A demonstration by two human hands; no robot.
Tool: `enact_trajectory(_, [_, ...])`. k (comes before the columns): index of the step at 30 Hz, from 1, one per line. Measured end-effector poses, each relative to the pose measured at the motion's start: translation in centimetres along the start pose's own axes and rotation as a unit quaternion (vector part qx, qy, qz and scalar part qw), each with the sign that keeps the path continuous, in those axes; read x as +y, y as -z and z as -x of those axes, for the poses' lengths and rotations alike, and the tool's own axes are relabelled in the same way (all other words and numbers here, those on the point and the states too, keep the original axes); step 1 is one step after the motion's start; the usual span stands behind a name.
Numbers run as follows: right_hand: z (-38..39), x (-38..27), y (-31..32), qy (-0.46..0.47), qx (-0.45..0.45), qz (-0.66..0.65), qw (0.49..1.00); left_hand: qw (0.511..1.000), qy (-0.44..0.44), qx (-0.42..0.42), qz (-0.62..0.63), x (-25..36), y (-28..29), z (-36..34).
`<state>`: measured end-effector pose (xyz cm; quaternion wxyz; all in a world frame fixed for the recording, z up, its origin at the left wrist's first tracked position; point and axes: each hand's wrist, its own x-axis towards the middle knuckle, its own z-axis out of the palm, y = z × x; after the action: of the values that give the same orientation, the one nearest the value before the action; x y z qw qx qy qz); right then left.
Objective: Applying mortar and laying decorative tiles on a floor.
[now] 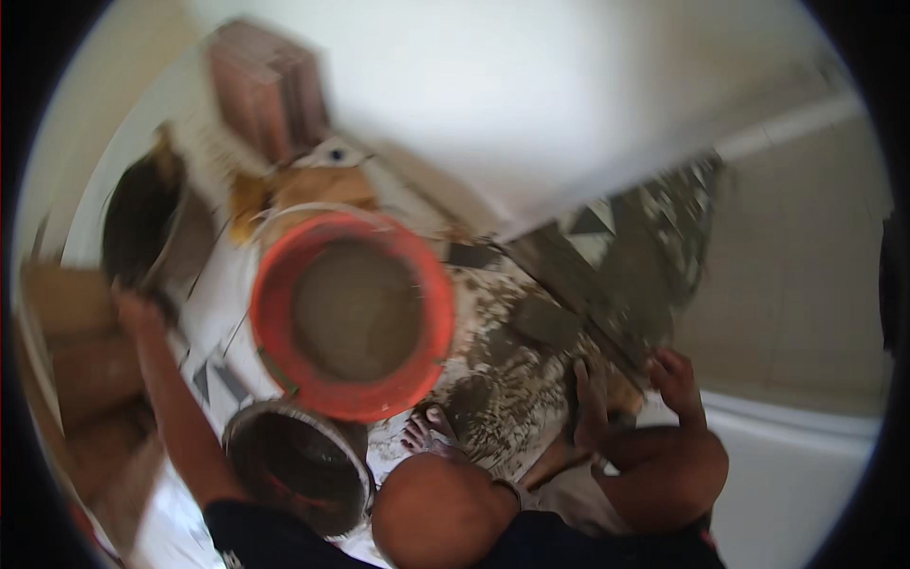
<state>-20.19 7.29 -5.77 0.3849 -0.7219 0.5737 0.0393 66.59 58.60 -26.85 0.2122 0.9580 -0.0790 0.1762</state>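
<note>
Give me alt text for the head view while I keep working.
An orange bucket of murky grey-brown material stands on a mortar-smeared floor, in front of a crouching person. The left hand reaches beside a dark bucket and brown boxes, somewhat blurred; the right hand is raised above the bent right knee.

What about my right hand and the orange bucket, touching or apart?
Apart: the head view shows the right hand right of the orange bucket, with muddy floor between them.
</note>
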Motion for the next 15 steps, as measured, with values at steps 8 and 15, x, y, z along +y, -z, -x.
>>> enact_trajectory(8, [4.1, 2.1, -1.7, 0.01, -0.066, -0.14, 0.988, 0.966, -0.169, -0.068, 0.185, 5.0, 1.6, 1.3])
enact_trajectory(15, [-0.3, 5.9, -5.8, 0.051, 0.026, -0.207, 0.977, 0.932, -0.241, -0.194, 0.186, 22.5, 12.7, 3.7])
